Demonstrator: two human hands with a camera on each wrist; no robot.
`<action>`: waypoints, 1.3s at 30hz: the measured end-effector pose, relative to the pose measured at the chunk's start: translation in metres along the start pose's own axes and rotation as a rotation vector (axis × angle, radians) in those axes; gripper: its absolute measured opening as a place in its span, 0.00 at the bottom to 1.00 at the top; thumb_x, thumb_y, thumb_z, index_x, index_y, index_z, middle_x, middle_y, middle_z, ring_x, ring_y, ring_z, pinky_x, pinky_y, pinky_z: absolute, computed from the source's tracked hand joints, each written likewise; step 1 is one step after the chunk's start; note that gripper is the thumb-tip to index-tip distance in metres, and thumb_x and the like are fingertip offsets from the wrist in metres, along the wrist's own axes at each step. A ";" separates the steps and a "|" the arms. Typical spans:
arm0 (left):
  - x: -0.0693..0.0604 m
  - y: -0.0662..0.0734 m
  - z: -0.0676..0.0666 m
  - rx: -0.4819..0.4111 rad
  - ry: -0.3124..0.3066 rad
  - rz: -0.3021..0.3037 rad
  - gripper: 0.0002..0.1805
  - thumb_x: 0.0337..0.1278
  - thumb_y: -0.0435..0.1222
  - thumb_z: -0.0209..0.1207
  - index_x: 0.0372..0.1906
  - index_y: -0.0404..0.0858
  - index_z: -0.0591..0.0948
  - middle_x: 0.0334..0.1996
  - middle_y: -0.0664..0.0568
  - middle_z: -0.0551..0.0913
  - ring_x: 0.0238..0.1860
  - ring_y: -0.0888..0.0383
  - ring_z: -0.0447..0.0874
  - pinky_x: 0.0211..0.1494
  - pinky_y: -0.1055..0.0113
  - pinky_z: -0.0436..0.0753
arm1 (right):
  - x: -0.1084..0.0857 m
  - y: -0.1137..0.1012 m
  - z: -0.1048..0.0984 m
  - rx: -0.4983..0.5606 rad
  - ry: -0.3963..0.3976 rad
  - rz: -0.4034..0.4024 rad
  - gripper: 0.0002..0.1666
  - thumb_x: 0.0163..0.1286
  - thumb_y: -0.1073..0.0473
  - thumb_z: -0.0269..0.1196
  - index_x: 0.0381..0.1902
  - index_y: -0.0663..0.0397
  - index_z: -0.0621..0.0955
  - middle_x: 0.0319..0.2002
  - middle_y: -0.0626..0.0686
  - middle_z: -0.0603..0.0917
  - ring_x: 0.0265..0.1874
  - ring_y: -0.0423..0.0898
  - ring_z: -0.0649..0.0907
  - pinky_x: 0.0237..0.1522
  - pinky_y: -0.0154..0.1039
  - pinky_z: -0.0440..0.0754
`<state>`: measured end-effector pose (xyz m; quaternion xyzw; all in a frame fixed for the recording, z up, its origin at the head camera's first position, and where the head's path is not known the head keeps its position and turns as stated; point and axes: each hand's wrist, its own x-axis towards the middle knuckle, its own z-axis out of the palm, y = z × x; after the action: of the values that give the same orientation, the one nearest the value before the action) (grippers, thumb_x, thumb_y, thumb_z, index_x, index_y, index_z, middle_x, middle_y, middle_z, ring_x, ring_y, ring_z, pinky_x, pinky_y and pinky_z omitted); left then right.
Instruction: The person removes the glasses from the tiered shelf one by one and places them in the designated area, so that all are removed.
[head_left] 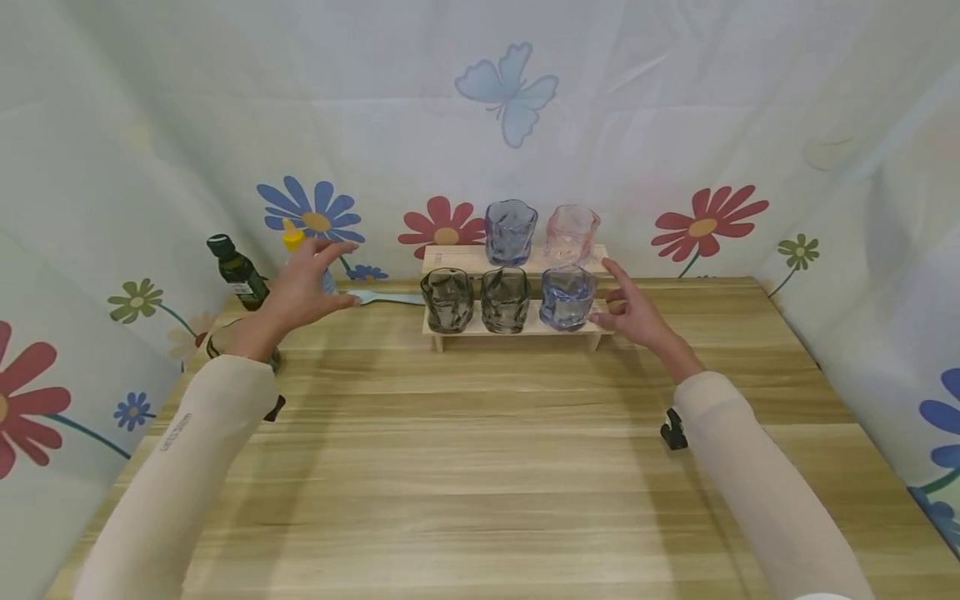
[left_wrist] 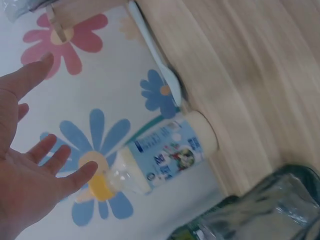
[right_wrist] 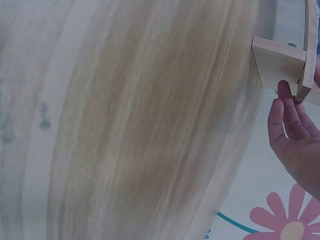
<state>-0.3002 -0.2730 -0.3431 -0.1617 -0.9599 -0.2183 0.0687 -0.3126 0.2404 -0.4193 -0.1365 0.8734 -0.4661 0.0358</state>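
Observation:
A two-tier wooden stand point(head_left: 444, 258) holds several wavy drinking glasses. On its upper board are a blue-grey glass point(head_left: 511, 233) and a pink glass point(head_left: 572, 233). Two smoky grey glasses, one of them point(head_left: 447, 302) at the left end, share the lower board with a blue glass point(head_left: 567, 300). My right hand point(head_left: 636, 310) touches the stand's right end, fingers fairly straight; the right wrist view shows fingertips by the board point(right_wrist: 280, 65). My left hand point(head_left: 300, 287) hovers with fingers spread, holding nothing, near a yellow-capped squeeze bottle point(left_wrist: 167, 152).
A dark green bottle point(head_left: 242, 275) stands at the back left. A clear glass container point(head_left: 217, 340) is partly hidden behind my left wrist. A light blue spoon-like utensil point(head_left: 392, 297) lies left of the stand. Behind the wooden table point(head_left: 480, 450) hangs a flower-printed curtain point(head_left: 360, 125).

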 end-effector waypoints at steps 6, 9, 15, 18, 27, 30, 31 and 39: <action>0.018 0.018 0.006 -0.014 -0.011 0.024 0.43 0.52 0.37 0.73 0.73 0.44 0.67 0.71 0.33 0.58 0.70 0.32 0.57 0.68 0.33 0.65 | -0.001 -0.001 -0.001 -0.007 -0.004 0.001 0.58 0.68 0.65 0.66 0.82 0.39 0.44 0.66 0.76 0.67 0.57 0.71 0.78 0.49 0.55 0.84; 0.026 0.028 0.006 0.000 -0.003 0.036 0.42 0.52 0.36 0.72 0.73 0.45 0.67 0.71 0.33 0.59 0.70 0.33 0.59 0.68 0.33 0.66 | 0.000 -0.001 0.000 -0.003 0.001 -0.003 0.57 0.68 0.65 0.66 0.82 0.40 0.44 0.66 0.76 0.67 0.56 0.71 0.78 0.48 0.54 0.84; 0.042 0.044 0.006 0.014 0.017 0.063 0.42 0.52 0.38 0.72 0.73 0.45 0.67 0.69 0.34 0.61 0.68 0.35 0.61 0.68 0.36 0.67 | 0.000 0.000 0.000 -0.011 0.006 -0.013 0.57 0.68 0.65 0.66 0.82 0.40 0.45 0.67 0.75 0.66 0.57 0.71 0.78 0.49 0.55 0.83; 0.050 0.053 0.007 0.027 0.012 0.067 0.42 0.52 0.40 0.73 0.73 0.46 0.67 0.70 0.35 0.61 0.68 0.35 0.62 0.68 0.36 0.67 | 0.000 0.000 0.000 -0.012 0.006 -0.014 0.57 0.68 0.65 0.66 0.82 0.41 0.45 0.68 0.74 0.65 0.57 0.71 0.77 0.51 0.58 0.82; 0.076 0.082 0.012 0.026 -0.007 0.127 0.42 0.54 0.42 0.72 0.74 0.46 0.67 0.71 0.37 0.61 0.70 0.37 0.61 0.70 0.40 0.67 | -0.001 -0.001 -0.001 -0.009 0.008 -0.011 0.56 0.68 0.65 0.66 0.81 0.40 0.45 0.65 0.76 0.68 0.56 0.72 0.78 0.52 0.62 0.81; 0.085 0.092 0.015 0.020 -0.021 0.143 0.42 0.55 0.42 0.71 0.74 0.47 0.66 0.71 0.38 0.60 0.70 0.38 0.61 0.70 0.41 0.67 | -0.001 -0.001 -0.001 -0.003 0.008 -0.015 0.57 0.67 0.65 0.66 0.81 0.41 0.45 0.63 0.77 0.69 0.56 0.72 0.78 0.51 0.61 0.82; 0.087 0.095 0.016 0.017 -0.027 0.144 0.42 0.55 0.43 0.71 0.74 0.47 0.66 0.71 0.38 0.60 0.71 0.39 0.61 0.71 0.41 0.67 | -0.001 -0.001 -0.001 -0.002 0.009 -0.016 0.57 0.67 0.65 0.66 0.81 0.41 0.45 0.63 0.77 0.69 0.56 0.72 0.78 0.51 0.60 0.82; 0.105 0.113 0.022 0.009 -0.036 0.191 0.42 0.54 0.46 0.71 0.74 0.48 0.67 0.70 0.38 0.61 0.70 0.40 0.61 0.70 0.43 0.68 | 0.001 0.005 -0.001 0.003 0.011 -0.014 0.57 0.67 0.65 0.67 0.81 0.39 0.45 0.64 0.76 0.69 0.56 0.71 0.79 0.49 0.57 0.83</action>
<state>-0.3616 -0.1375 -0.2963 -0.2561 -0.9422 -0.2033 0.0728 -0.3152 0.2437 -0.4223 -0.1403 0.8720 -0.4682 0.0280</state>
